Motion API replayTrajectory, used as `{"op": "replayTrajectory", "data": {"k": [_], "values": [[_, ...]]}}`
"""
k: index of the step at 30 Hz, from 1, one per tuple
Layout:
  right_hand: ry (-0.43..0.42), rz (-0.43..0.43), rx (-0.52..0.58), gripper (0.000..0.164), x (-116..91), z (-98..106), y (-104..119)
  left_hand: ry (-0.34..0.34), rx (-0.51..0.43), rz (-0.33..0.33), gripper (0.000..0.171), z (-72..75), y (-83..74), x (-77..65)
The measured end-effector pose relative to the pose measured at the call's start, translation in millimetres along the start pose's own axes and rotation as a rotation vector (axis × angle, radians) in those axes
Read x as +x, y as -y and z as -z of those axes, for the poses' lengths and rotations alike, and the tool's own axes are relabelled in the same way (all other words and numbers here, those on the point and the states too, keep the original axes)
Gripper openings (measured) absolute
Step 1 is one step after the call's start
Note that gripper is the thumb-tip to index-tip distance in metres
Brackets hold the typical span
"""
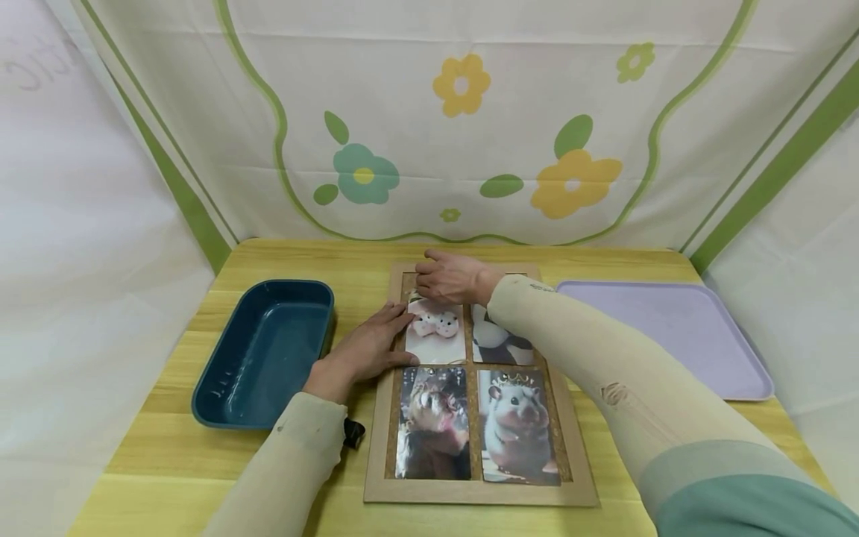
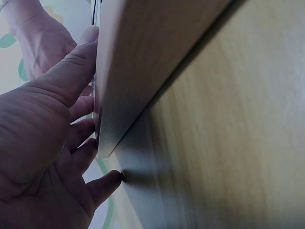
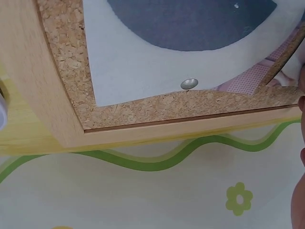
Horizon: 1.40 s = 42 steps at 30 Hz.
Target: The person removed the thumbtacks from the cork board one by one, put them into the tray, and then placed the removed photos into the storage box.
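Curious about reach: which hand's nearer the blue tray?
Left. The left hand is beside the blue tray; the right hand is farther, over the far end of the corkboard.

Four photos [image 1: 518, 429], one corkboard [image 1: 479, 491]

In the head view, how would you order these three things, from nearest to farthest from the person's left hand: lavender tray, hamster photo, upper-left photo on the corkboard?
1. Upper-left photo: directly beside the left hand, to its right.
2. Hamster photo: lower right of the framed corkboard.
3. Lavender tray: farthest, on the right, beyond the corkboard.
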State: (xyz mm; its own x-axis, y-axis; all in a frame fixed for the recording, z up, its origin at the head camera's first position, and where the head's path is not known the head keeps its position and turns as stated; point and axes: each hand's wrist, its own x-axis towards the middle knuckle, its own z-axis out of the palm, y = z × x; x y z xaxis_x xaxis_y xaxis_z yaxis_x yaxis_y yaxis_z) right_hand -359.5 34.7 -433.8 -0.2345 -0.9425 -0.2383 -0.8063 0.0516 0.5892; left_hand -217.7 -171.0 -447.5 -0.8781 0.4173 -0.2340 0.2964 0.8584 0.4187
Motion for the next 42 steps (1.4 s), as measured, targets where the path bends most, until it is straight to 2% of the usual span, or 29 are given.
{"op": "replayTrajectory", "data": {"k": [5,15,25,34,42], "values": [[-0.016,0.005,-0.004,0.024,0.0,-0.4,-0.6,-0.003,-0.002,0.004,0.089,-0.6,0.0,0.6],[0.011,0.021,-0.023,0.023,-0.7,-1.8,-1.9,-0.003,-0.025,-0.002,0.089,-1.1,-1.1,-0.3],[-0.057,0.025,-0.021,0.022,-4.4,-4.9,-2.7,0.001,-0.018,0.015,0.089,-2.3,-0.8,3.0],[-0.055,0.015,0.007,0.023,-7.4,-9.2,-2.8,0.009,-0.030,0.017,0.089,-3.4,-2.5,5.0],[-0.102,0.012,-0.006,0.024,-8.5,-9.0,-3.2,0.006,-0.025,0.014,0.089,-2.6,-2.0,6.6]]}}
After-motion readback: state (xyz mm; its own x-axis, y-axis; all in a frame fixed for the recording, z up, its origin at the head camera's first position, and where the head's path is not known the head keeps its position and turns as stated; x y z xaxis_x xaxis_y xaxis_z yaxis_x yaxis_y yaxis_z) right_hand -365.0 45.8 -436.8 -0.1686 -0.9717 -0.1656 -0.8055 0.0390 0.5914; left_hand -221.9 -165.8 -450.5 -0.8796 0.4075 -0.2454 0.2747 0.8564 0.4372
